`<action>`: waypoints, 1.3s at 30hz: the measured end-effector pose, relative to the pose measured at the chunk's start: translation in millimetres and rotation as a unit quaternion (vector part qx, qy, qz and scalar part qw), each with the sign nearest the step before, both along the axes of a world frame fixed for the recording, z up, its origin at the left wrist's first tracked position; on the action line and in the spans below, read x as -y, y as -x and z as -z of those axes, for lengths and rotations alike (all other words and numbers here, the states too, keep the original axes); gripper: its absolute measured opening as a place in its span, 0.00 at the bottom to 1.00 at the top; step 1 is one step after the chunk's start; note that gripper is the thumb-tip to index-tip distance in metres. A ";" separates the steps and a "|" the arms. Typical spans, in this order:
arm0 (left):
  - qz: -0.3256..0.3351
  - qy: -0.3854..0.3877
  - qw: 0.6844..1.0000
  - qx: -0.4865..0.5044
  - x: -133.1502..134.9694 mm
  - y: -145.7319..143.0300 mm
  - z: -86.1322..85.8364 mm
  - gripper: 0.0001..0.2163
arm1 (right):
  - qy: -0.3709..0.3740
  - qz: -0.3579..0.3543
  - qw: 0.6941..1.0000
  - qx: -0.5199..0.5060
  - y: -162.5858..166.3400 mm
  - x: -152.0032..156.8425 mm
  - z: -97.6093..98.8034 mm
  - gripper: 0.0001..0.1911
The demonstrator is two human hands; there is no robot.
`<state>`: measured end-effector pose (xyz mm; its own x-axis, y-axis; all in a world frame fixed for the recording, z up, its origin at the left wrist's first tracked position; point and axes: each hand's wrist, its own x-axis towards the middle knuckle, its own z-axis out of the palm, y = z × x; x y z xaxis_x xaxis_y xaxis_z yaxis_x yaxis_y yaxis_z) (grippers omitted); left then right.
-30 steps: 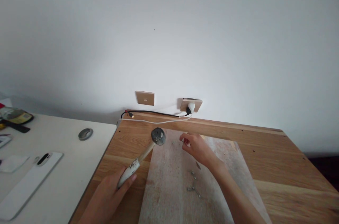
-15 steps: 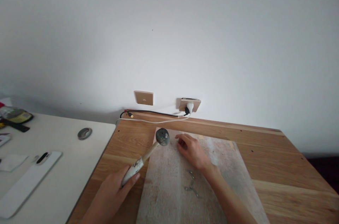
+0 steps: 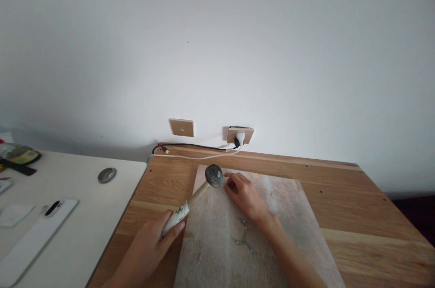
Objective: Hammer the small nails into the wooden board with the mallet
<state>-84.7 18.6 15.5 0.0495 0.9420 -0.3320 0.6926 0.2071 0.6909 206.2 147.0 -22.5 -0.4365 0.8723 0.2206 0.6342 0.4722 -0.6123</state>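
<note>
Wooden-handled hammer gripped in left hand, head at 12 o'clock; right hand pinches something small on board.

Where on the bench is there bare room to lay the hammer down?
Bare wood lies right of the pale board out to the wooden table edge, and left of the board beside the left hand. Crowded: the board's far end, where the hammer head hangs by the right hand, and the loose nails mid-board. Cables run along the wall edge.

Single head view, near, facing forward-down over wooden table toward wall
</note>
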 end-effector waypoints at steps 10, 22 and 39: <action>0.054 -0.019 0.996 -0.062 -18.6 -16.8 -9.4 0.17 | -0.010 0.061 0.998 0.010 -39.8 9.4 -1.4 0.23; 0.051 -0.024 0.997 -0.060 -25.3 -18.2 -8.1 0.18 | -0.055 -0.074 0.987 0.135 -71.9 57.6 -26.2 0.21; 0.016 0.000 1.000 -0.025 -10.2 -10.9 -1.9 0.17 | -0.164 -0.267 0.925 0.214 -65.3 52.0 -38.4 0.09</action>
<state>-73.9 28.8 17.3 0.0622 0.9405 -0.3341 0.7326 0.1843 0.6553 271.6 95.0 15.9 -0.8947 0.4234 0.1426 0.4075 0.9042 -0.1282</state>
